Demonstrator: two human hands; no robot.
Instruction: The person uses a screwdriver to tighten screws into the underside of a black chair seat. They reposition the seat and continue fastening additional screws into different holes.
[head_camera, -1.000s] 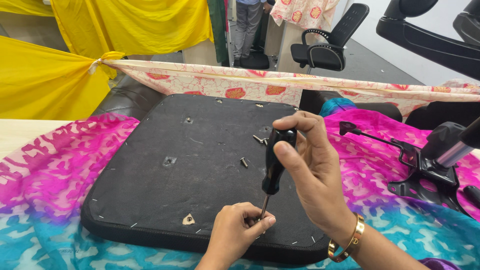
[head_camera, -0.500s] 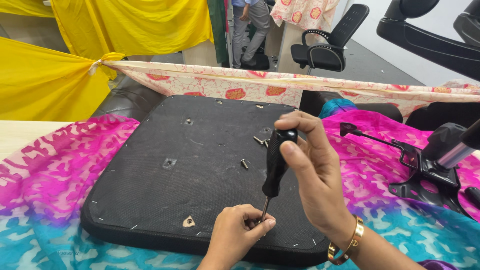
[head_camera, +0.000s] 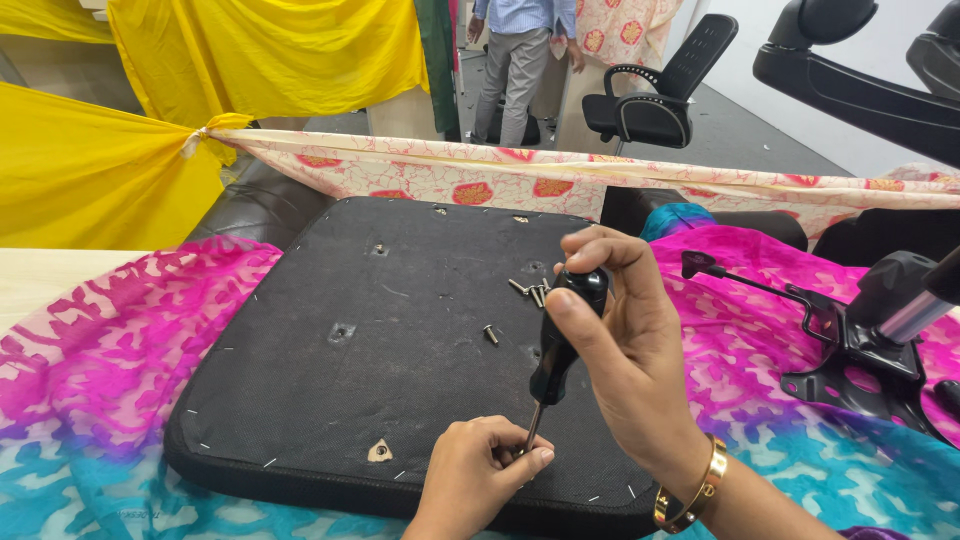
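Right hand (head_camera: 625, 350) wrapped around black screwdriver (head_camera: 556, 345), left hand (head_camera: 480, 475) pinching the tip down on seat base (head_camera: 380, 340) near its front edge. Could slip off and jab fingers. Loose screws (head_camera: 525, 290) might roll away.

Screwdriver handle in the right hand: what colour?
Black, seen in the head view: the screwdriver is gripped by the right hand.
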